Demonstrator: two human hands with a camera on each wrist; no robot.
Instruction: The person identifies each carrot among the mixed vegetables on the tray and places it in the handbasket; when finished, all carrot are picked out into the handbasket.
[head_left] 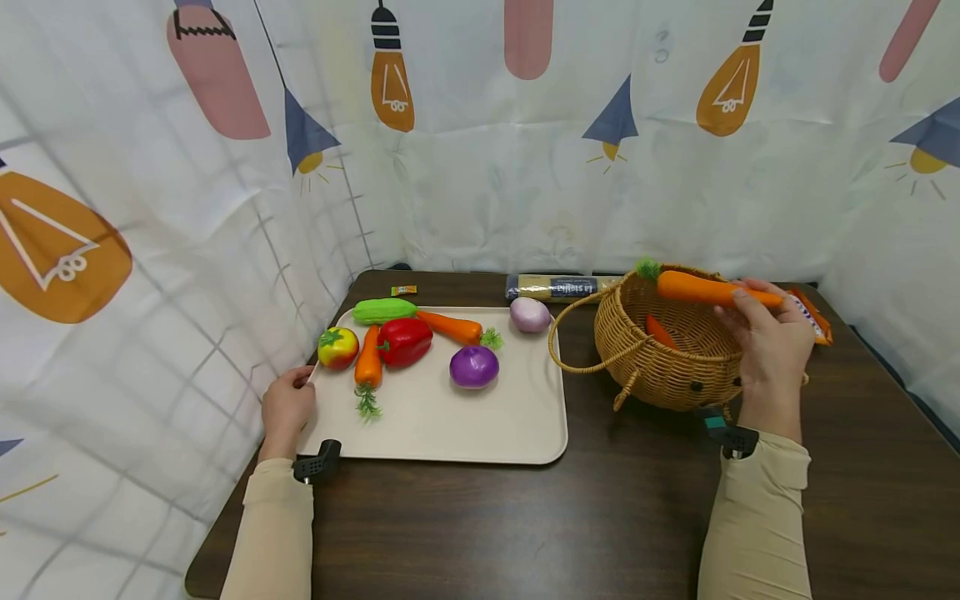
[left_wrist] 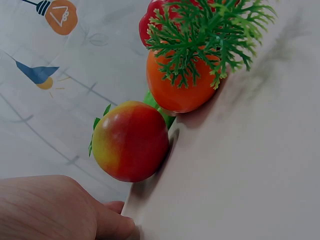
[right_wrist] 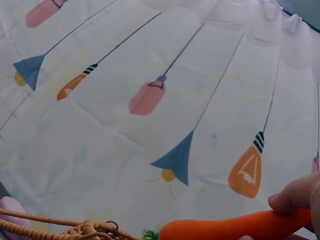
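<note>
My right hand (head_left: 776,333) pinches a toy carrot (head_left: 693,288) by its bare end, above the wicker basket (head_left: 667,379). The carrot's green top points left; in the right wrist view the carrot (right_wrist: 225,226) lies along the bottom edge. Another orange piece (head_left: 660,332) shows inside the basket. At the left, my left hand (head_left: 288,408) grips the edge of the beige tray (head_left: 420,433), near a red-yellow tomato (head_left: 338,348). Also on the tray are two carrots, one nearer (head_left: 368,358), a red bell pepper (head_left: 405,342), a green cucumber-like vegetable (head_left: 384,311) and a purple round vegetable (head_left: 474,367).
A pale purple bulb (head_left: 529,315) sits at the tray's far right corner. Behind lie a gold and blue packet (head_left: 558,287) and a small wrapped sweet (head_left: 403,290). An orange packet (head_left: 813,317) is right of the basket. The basket handle (head_left: 573,368) leans toward the tray.
</note>
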